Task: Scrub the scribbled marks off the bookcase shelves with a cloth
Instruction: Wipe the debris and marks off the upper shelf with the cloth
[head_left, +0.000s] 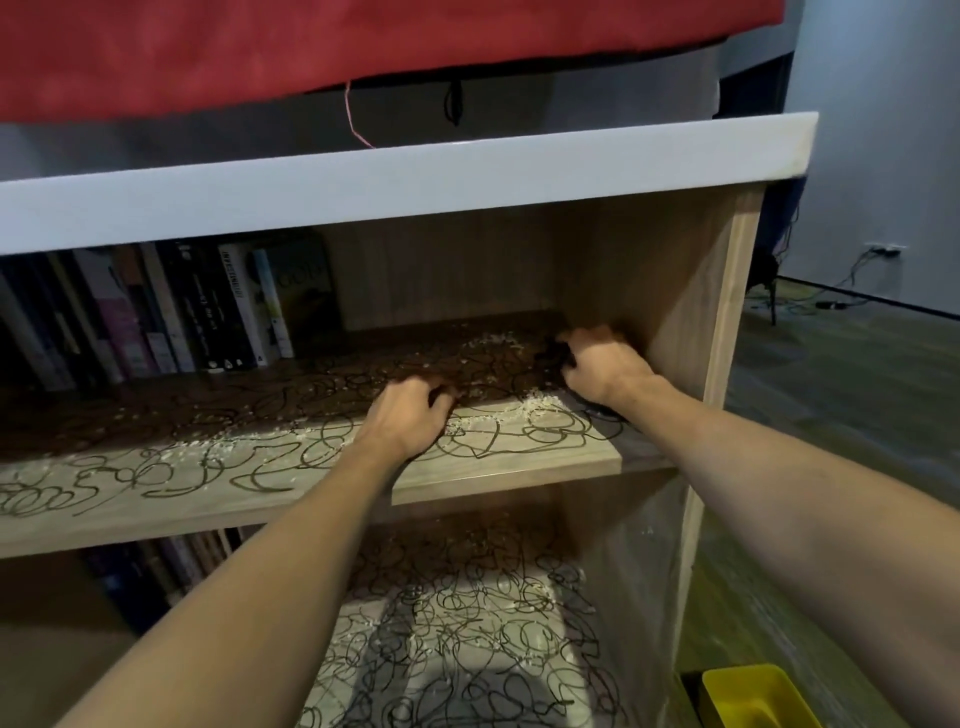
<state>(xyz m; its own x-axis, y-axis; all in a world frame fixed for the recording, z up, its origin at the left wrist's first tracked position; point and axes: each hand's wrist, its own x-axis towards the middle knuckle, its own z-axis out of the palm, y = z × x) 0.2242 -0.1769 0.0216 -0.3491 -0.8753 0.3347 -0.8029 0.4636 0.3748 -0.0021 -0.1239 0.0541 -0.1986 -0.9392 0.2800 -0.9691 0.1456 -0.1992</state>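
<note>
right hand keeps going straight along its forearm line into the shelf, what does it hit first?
Most likely the bookcase's right side panel, near the rear corner. The right hand already sits close beside it, gripping something dark on the scribbled upper shelf. Depth is unclear, so it might reach the back panel instead.

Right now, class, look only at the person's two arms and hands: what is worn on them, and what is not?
Both forearms are bare: no sleeves show. The left hand and right hand wear no gloves. No watch, bracelet or ring can be seen; the fingertips are in shadow.
</note>
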